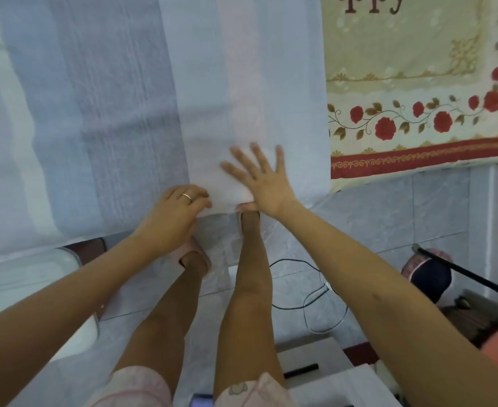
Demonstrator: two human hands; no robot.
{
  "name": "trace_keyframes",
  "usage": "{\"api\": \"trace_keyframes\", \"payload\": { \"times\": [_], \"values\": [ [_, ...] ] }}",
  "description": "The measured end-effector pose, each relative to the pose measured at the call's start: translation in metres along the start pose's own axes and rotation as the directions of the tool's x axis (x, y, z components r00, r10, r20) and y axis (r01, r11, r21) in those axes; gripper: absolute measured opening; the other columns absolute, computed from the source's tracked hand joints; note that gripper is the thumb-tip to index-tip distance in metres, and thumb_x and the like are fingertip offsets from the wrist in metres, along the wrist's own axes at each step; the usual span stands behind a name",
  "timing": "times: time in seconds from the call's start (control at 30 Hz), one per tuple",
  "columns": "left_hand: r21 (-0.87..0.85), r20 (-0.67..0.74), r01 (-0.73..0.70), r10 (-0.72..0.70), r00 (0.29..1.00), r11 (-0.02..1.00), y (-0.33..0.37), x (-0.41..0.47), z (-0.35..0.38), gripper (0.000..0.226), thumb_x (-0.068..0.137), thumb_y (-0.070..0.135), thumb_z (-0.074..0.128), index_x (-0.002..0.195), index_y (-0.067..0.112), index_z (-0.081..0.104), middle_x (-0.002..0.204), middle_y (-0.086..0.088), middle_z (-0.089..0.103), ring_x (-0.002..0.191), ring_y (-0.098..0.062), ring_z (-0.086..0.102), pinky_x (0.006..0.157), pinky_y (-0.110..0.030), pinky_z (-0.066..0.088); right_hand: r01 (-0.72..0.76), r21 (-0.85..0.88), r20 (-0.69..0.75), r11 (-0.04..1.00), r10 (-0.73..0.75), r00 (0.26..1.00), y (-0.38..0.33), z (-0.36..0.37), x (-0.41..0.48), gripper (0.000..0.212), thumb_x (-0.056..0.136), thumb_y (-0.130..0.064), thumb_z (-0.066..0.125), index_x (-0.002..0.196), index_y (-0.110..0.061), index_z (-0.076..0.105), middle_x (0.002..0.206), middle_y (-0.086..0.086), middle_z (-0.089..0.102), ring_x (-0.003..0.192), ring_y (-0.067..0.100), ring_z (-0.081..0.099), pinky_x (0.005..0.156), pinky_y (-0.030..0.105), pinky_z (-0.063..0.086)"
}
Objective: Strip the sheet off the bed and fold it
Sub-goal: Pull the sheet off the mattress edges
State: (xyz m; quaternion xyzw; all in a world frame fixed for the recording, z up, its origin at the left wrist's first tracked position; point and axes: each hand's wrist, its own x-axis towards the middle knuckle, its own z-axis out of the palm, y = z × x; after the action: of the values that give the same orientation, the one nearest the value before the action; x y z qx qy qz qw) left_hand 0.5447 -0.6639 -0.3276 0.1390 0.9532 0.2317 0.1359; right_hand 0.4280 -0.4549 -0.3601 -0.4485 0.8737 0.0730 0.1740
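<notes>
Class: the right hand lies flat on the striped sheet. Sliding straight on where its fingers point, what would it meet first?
Probably only more striped sheet: the right hand points away across it, and nothing else shows in that line. The floral cover lies off to its right.

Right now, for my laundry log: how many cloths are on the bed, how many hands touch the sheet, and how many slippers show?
Cloths: 2, pale striped sheet and rose-print cover
Hands: 2, left hand and right hand
Slippers: 2, left slipper and right slipper
Total: 6
</notes>
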Motion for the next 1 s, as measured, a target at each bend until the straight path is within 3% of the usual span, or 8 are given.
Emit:
{"api": "trace_keyframes", "payload": {
  "times": [0.13, 0.23, 0.33, 0.47, 0.6, 0.77, 0.9, 1.0],
  "values": [
    [0.084, -0.028, 0.085, -0.083, 0.996, 0.993, -0.027, -0.005, -0.012, 0.047, 0.07, 0.016, 0.037, 0.109, 0.007, 0.061, 0.124, -0.019, 0.055, 0.111, -0.034, 0.049, 0.097, -0.048, 0.033, -0.51, -0.123, 0.444, 0.851, 0.507, 0.739, 0.047, -0.014, -0.031, 0.133, 0.071, -0.054, 0.072, 0.125, -0.035, -0.048, 0.139, -0.002, -0.049, 0.141, 0.037, -0.021, 0.103, 0.073, 0.001],
    [0.106, -0.045, 0.176, -0.172, 0.984, 0.979, -0.041, -0.015, -0.017, 0.05, 0.074, 0.021, 0.038, 0.118, 0.006, 0.055, 0.134, -0.022, 0.047, 0.125, -0.034, 0.039, 0.102, -0.059, 0.026, -0.721, -0.234, 0.528, 0.652, 0.708, 0.469, 0.046, -0.045, -0.029, 0.108, 0.089, -0.016, 0.056, 0.136, -0.021, -0.041, 0.149, 0.016, -0.034, 0.142, 0.04, -0.016, 0.112, 0.063, 0.004],
    [0.11, -0.103, 0.321, -0.31, 0.945, 0.941, -0.053, -0.029, -0.022, 0.055, 0.081, 0.029, 0.038, 0.13, 0.006, 0.045, 0.143, -0.024, 0.038, 0.133, -0.035, 0.027, 0.104, -0.063, 0.019, -0.664, 0.006, 0.237, 0.747, 0.644, 0.727, 0.004, -0.068, 0.007, 0.064, 0.094, -0.012, 0.024, 0.149, -0.005, -0.008, 0.156, 0.02, -0.01, 0.143, 0.041, -0.007, 0.116, 0.05, -0.007],
    [0.086, -0.167, 0.53, -0.512, 0.842, 0.844, -0.091, -0.049, -0.028, 0.062, 0.089, 0.039, 0.034, 0.145, 0.013, 0.029, 0.153, -0.017, 0.022, 0.14, -0.039, 0.016, 0.105, -0.066, 0.008, -0.133, 0.306, -0.067, 0.943, 0.161, 0.985, -0.065, -0.075, 0.082, 0.063, 0.086, -0.026, 0.041, 0.146, -0.011, 0.031, 0.153, 0.012, 0.027, 0.141, 0.038, 0.022, 0.115, 0.046, 0.001],
    [0.053, -0.171, 0.666, -0.65, 0.741, 0.744, -0.157, -0.059, -0.044, 0.069, 0.088, 0.055, 0.024, 0.149, 0.023, 0.024, 0.157, -0.009, 0.015, 0.142, -0.041, 0.008, 0.101, -0.072, 0.001, 0.249, 0.105, -0.026, 0.963, -0.248, 0.969, -0.099, -0.07, 0.172, 0.053, 0.093, -0.041, 0.03, 0.143, -0.023, 0.039, 0.149, 0.001, 0.039, 0.137, 0.028, 0.036, 0.111, 0.053, 0.019],
    [-0.047, -0.164, 0.844, -0.837, 0.522, 0.535, -0.224, -0.078, -0.069, 0.067, 0.092, 0.065, 0.021, 0.15, 0.036, 0.003, 0.159, 0.006, -0.007, 0.144, -0.033, -0.013, 0.102, -0.071, -0.007, -0.027, 0.015, 0.013, 1.0, 0.027, 1.0, -0.047, -0.093, 0.26, 0.06, 0.093, -0.062, 0.017, 0.148, -0.042, 0.004, 0.159, -0.01, 0.0, 0.147, 0.025, -0.001, 0.107, 0.065, -0.006],
    [-0.061, -0.101, 0.871, -0.871, 0.481, 0.488, -0.242, -0.087, -0.078, 0.069, 0.089, 0.064, 0.02, 0.149, 0.039, -0.004, 0.157, 0.01, -0.015, 0.143, -0.031, -0.019, 0.103, -0.072, -0.007, -0.33, 0.116, 0.043, 0.937, 0.327, 0.944, -0.047, -0.124, 0.289, 0.067, 0.095, -0.06, 0.022, 0.15, -0.033, -0.004, 0.159, -0.005, -0.01, 0.146, 0.027, -0.01, 0.108, 0.064, -0.008],
    [-0.038, -0.118, 0.85, -0.848, 0.518, 0.525, -0.245, -0.087, -0.076, 0.077, 0.084, 0.075, 0.009, 0.149, 0.036, -0.005, 0.158, 0.007, -0.014, 0.143, -0.033, -0.019, 0.101, -0.072, -0.007, 0.033, 0.023, -0.264, 0.999, -0.026, 0.964, -0.082, -0.131, 0.292, 0.06, 0.097, -0.04, 0.038, 0.15, -0.017, 0.021, 0.158, 0.007, 0.016, 0.145, 0.029, 0.013, 0.113, 0.054, -0.001]
  ]
}}
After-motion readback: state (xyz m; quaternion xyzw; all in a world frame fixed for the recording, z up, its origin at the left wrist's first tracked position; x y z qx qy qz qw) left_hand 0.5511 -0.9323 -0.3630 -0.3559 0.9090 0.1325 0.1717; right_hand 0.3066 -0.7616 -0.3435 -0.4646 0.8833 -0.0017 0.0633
